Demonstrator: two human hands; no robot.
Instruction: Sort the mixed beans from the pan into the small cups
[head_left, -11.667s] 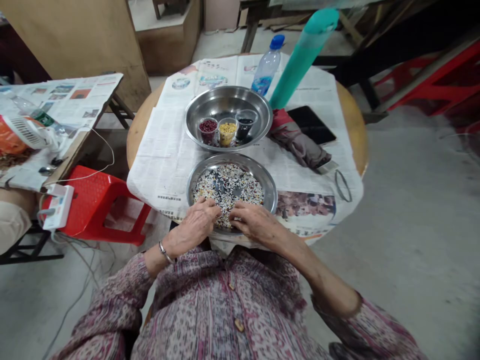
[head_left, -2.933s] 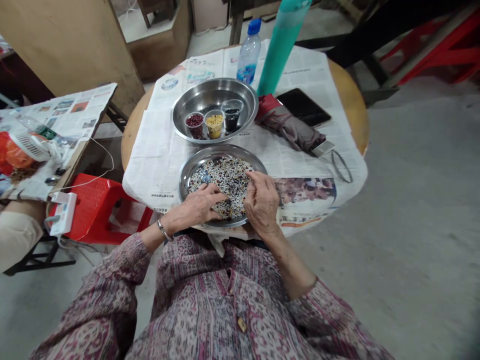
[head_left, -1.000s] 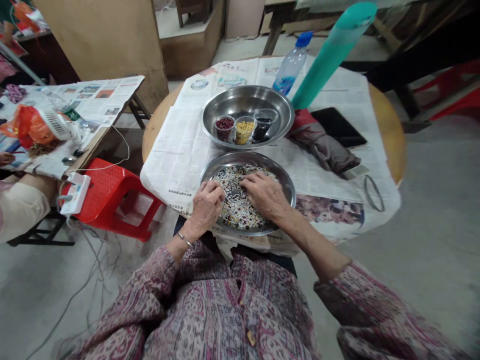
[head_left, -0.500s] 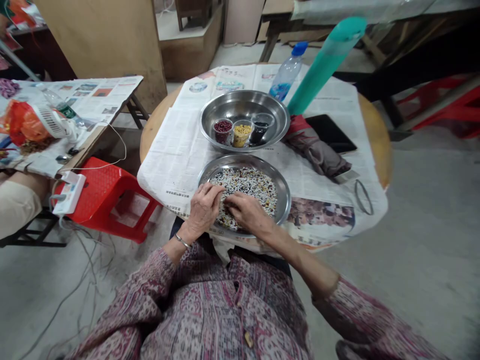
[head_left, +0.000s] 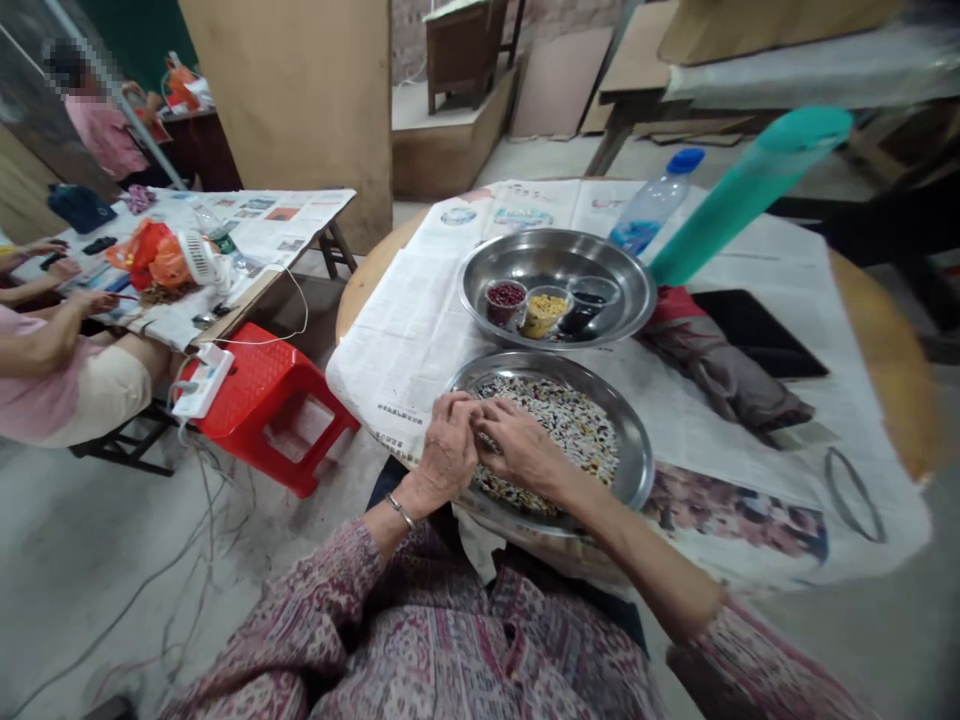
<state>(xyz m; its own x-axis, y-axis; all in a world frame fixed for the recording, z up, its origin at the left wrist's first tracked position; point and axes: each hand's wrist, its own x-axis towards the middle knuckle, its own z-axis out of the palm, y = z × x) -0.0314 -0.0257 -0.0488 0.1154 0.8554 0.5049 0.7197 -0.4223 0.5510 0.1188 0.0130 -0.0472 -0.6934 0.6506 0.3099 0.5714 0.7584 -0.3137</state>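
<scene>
A steel tray (head_left: 639, 455) of mixed white, black, yellow and reddish grains (head_left: 566, 425) lies on the newspaper-covered round table. Over its left side my left hand (head_left: 448, 445) has its fingers curled together, and a bracelet rings that wrist. Right beside it, my right hand (head_left: 521, 445) is bent with its fingertips meeting the left ones. What either hand pinches is hidden. Behind the tray stands a deeper steel basin (head_left: 480, 265) with a cup of dark red beans (head_left: 505, 297), a cup of yellow grains (head_left: 545, 312) and a cup of black grains (head_left: 589, 305).
A water bottle (head_left: 660, 200), a green tube (head_left: 757, 190), a folded umbrella (head_left: 712, 360) and a black tablet (head_left: 757, 330) lie right of the basin. To the left, a red stool (head_left: 266, 385) carries a power strip (head_left: 204, 382). People sit at the left table.
My view has swung left, so the table appears farther right and more people show. My hands have shifted toward the tray's left rim and closed together, fingertips touching.
</scene>
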